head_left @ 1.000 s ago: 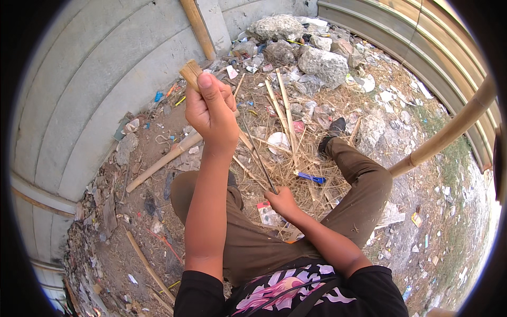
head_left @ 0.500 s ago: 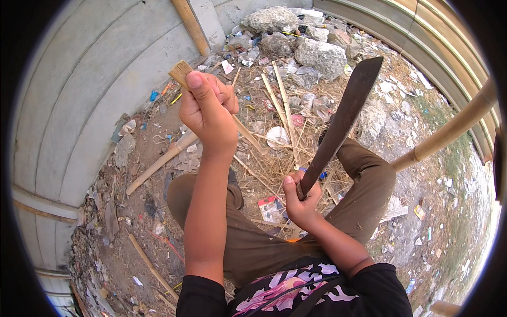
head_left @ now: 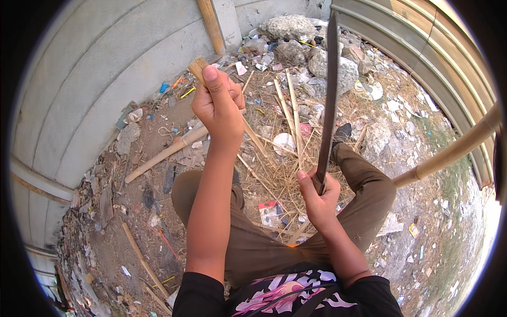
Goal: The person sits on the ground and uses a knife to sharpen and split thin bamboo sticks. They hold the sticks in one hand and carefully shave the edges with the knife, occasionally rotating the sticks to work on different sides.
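My left hand (head_left: pixel 217 100) is raised, its fingers closed round a bamboo strip (head_left: pixel 197 65). One squared end sticks out above the thumb, and a length that looks like the same strip slants down to the right below the fist. In my right hand (head_left: pixel 320 198), lower and between my knees, is a machete (head_left: pixel 329 100). Its long dark blade points up and away, turned nearly edge-on, apart from the strip. The fingers hide most of its handle. Several split bamboo strips (head_left: pixel 293 113) and thin shavings (head_left: pixel 288 174) lie on the ground beyond my right hand.
Round bamboo poles lie left (head_left: pixel 163 156) and stretch in at the right (head_left: pixel 449 150). Pale rocks (head_left: pixel 288 29) and scattered litter sit at the back. A grey panel wall (head_left: pixel 100 79) bounds the left; a ribbed wall (head_left: pixel 406 42) bounds the far right. My bent legs (head_left: pixel 364 169) flank the shavings.
The machete has swung from a rightward tilt to nearly upright, its blade turning from broadside to edge-on. My right hand has shifted slightly right and up. The left keeps its grip.
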